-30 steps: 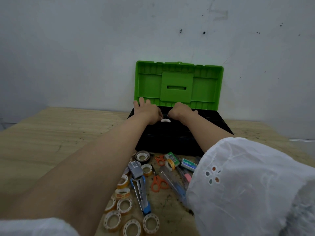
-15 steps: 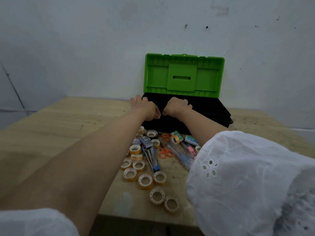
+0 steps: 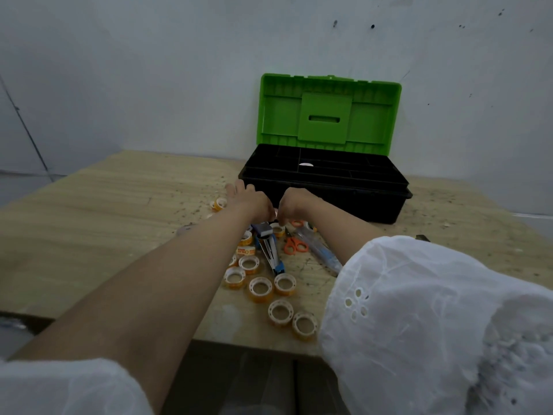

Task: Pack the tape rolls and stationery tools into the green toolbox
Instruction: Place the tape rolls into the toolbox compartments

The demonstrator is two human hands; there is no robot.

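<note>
My left grip (image 3: 251, 202) and right grip (image 3: 294, 205) crowd together just before the front of the black plastic toolbox (image 3: 344, 202). Its green lid (image 3: 326, 115) stands upright by the grey wall (image 3: 149, 70), so the compartment tray (image 3: 344, 170) is reachable from above. Beneath my grips, small clear tape rolls (image 3: 252, 292), a blue and grey stapler (image 3: 270, 250) and orange-handled scissors (image 3: 294, 245) clutter the pale wooden tabletop (image 3: 104, 223). Left of that pile and right of the toolbox, the tabletop lies bare for a pass.
</note>
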